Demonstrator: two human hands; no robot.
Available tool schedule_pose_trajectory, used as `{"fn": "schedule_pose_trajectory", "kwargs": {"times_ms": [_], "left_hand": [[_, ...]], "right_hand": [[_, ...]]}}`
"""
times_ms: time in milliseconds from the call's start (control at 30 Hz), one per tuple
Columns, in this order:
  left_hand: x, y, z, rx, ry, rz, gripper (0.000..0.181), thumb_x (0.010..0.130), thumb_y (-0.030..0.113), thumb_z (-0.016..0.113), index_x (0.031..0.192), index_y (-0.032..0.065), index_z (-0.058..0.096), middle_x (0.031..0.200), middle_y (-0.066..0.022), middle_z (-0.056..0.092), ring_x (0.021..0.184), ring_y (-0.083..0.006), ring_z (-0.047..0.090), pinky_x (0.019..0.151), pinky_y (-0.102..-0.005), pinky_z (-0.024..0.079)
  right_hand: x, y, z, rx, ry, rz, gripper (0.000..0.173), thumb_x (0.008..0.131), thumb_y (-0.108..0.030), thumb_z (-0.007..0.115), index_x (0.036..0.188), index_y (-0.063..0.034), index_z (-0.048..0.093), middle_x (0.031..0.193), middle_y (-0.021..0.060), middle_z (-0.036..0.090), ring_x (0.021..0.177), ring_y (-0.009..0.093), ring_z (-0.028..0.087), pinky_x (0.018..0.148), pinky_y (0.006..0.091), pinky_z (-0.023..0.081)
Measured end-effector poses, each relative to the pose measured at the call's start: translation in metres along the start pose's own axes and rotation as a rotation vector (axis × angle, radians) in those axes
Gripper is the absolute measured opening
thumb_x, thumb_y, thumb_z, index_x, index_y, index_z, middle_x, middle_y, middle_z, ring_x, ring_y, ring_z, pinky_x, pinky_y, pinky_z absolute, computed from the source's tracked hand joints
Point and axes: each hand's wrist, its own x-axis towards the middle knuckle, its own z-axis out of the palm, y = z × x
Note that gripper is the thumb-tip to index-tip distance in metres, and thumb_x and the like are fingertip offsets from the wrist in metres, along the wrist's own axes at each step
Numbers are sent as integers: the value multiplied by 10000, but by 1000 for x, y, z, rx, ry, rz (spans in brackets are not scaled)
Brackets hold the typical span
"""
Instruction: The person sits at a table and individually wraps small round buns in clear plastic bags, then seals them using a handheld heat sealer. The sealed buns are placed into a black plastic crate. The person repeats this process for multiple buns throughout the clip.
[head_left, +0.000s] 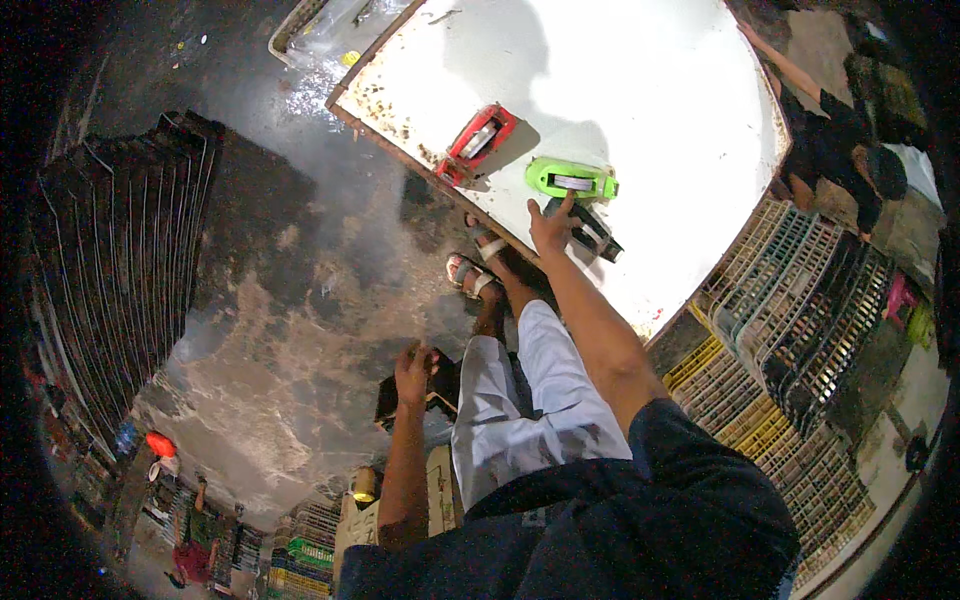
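On the white tabletop (675, 150) lie a red handheld label or tape dispenser (478, 142), a lime green one with a white roll (571, 178) and a black one (596, 234). My right hand (553, 229) reaches over the table's near edge; its index finger points at the lower edge of the green dispenser, thumb spread apart. The black dispenser is partly hidden behind its fingers. My left hand (412, 367) is low beside my left leg, over a dark, box-like object (444, 382); whether it grips this is unclear.
Stacked plastic crates (780, 300) stand right of the table; dark stacked racks or trays (127, 262) at far left. A tray with clear plastic (300, 34) sits beyond the table's left side. A person in dark clothes (847, 150) is at right; another person (196, 547) is at lower left.
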Motion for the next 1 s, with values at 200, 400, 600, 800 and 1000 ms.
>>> {"fn": "schedule_pose_trajectory", "kwargs": {"times_ms": [200, 400, 600, 800, 1000], "left_hand": [[70, 143, 126, 88, -85, 184, 479, 944, 264, 650, 1304, -16, 506, 1061, -106, 641, 931, -178, 621, 753, -306, 516], [127, 242, 230, 220, -249, 306, 536, 947, 232, 633, 1380, -7, 428, 1026, -144, 647, 902, -194, 639, 739, -316, 533], [181, 274, 304, 111, -293, 218, 716, 934, 195, 624, 1497, 39, 209, 1024, -148, 648, 807, -190, 654, 657, -320, 557], [212, 267, 341, 229, -141, 145, 577, 931, 252, 627, 1357, -68, 405, 1064, -189, 665, 889, -236, 703, 672, -376, 582], [315, 203, 347, 370, 138, 237, 635, 935, 442, 558, 1283, -84, 484, 1078, -287, 657, 984, -437, 650, 857, -488, 519]], "right_hand": [[-15, -6, -7, 60, 4, -52, 887, 844, -431, 722, 1535, -269, 189, 1359, 482, 216, 1107, 616, 498, 977, 565, 421], [-14, -5, -12, -9, -70, -179, 790, 874, -442, 697, 1535, -337, 275, 1249, 437, 340, 1040, 565, 557, 841, 517, 503], [11, -24, 31, 184, 33, 51, 735, 848, -517, 704, 1461, -210, 438, 1413, 280, 432, 1276, 406, 465, 1072, 482, 341], [25, -30, 47, 148, -92, 275, 745, 840, -518, 713, 1408, -104, 465, 1346, 265, 512, 1244, 389, 501, 1057, 473, 360], [2, -56, 17, 195, -133, 387, 756, 846, -516, 701, 1369, -15, 483, 1264, 226, 601, 1196, 370, 548, 1043, 477, 375]]}}
